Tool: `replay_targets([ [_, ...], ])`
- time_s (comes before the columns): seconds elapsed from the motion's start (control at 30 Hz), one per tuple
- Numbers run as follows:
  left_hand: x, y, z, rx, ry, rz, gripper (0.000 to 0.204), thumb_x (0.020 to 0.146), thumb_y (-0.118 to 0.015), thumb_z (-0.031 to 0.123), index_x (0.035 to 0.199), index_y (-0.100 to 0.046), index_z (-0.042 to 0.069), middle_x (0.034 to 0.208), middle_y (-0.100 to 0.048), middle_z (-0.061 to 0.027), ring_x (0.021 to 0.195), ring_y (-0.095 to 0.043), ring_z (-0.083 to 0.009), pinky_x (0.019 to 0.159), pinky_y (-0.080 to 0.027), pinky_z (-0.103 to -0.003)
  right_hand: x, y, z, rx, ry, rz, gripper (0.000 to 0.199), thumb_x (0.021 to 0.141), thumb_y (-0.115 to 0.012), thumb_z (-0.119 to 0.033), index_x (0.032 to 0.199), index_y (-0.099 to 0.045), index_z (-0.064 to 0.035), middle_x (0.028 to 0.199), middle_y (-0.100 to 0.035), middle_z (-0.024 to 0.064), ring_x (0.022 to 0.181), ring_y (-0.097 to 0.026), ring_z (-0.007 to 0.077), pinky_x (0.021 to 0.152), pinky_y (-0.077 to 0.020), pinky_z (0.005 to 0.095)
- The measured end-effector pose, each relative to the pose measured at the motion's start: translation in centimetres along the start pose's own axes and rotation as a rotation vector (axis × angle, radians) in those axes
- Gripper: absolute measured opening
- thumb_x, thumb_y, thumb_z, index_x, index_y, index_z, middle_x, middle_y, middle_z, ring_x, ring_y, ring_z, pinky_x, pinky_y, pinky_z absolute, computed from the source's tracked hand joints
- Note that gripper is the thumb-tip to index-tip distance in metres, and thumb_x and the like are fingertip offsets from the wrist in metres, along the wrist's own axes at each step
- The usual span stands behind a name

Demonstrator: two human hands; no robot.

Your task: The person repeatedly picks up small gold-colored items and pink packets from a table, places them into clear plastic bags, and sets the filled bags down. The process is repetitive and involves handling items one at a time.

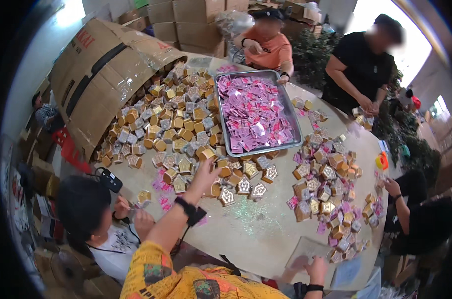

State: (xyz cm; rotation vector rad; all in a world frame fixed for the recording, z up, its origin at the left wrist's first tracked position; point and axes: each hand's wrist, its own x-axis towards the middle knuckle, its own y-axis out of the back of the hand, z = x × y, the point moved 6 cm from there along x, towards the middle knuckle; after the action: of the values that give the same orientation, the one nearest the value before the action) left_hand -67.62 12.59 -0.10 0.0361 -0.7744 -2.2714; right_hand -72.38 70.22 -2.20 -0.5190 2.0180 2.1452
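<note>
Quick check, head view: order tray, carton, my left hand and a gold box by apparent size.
Largest to smallest, as they look:
1. carton
2. tray
3. left hand
4. gold box
Nearness may enlarge the hand.

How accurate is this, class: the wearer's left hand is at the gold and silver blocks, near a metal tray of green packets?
Not quite: the packets in the metal tray are pink, not green, as the head view shows. The rest stands: the wearer's left hand is at the gold and silver blocks, near that tray.
</note>
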Motion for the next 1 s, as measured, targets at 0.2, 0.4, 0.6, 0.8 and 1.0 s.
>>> replay_targets([
  [0.2,10.7,-5.2,-0.5,-0.029,0.262,0.154,0.050,0.073,-0.067,0.026,0.107,-0.055,-0.008,0.097,-0.061,-0.0266,0.091,-0.061,-0.0374,0.079,-0.048,-0.039,5.7,6.1,-2.0,0.164,0.210,0.176,0.039,0.067,-0.074,-0.021,0.101,-0.060,-0.0068,0.092,-0.060,0.0143,0.084,-0.059,0.0316,0.071,-0.0467,0.0417],
  [0.4,13.7,-8.0,-3.9,-0.157,0.494,0.233,0.032,0.070,-0.067,0.020,0.090,-0.063,-0.005,0.082,-0.065,-0.0208,0.076,-0.064,-0.0315,0.070,-0.050,-0.038,10.1,7.5,-2.5,0.197,0.339,0.105,0.035,0.069,-0.072,-0.017,0.101,-0.059,-0.0064,0.091,-0.059,0.0142,0.080,-0.058,0.0333,0.069,-0.0468,0.0423],
  [0.6,13.1,-9.8,-4.7,-0.460,0.716,0.074,0.028,0.073,-0.067,0.009,0.094,-0.060,-0.008,0.084,-0.065,-0.0170,0.066,-0.065,-0.0248,0.058,-0.053,-0.036,11.4,6.8,-2.8,0.220,0.463,0.147,0.031,0.070,-0.071,-0.016,0.097,-0.061,-0.0061,0.085,-0.058,0.0131,0.069,-0.060,0.0301,0.062,-0.0473,0.0401],
  [0.8,12.4,-10.2,0.6,-0.696,0.767,-0.020,0.026,0.080,-0.063,0.014,0.097,-0.062,-0.005,0.086,-0.067,-0.0123,0.070,-0.065,-0.0230,0.066,-0.054,-0.039,10.6,8.5,-5.4,0.233,0.548,0.149,0.029,0.070,-0.070,-0.015,0.096,-0.062,-0.0074,0.087,-0.059,0.0139,0.076,-0.059,0.0323,0.065,-0.0475,0.0407],
  [1.0,10.4,-12.2,1.3,-0.736,0.782,-0.004,0.019,0.080,-0.059,0.006,0.094,-0.061,-0.007,0.086,-0.065,-0.0148,0.072,-0.065,-0.0244,0.067,-0.053,-0.036,8.2,9.4,-6.9,0.264,0.572,0.153,0.030,0.069,-0.070,-0.014,0.097,-0.062,-0.0072,0.087,-0.059,0.0131,0.080,-0.058,0.0329,0.069,-0.0472,0.0413],
])
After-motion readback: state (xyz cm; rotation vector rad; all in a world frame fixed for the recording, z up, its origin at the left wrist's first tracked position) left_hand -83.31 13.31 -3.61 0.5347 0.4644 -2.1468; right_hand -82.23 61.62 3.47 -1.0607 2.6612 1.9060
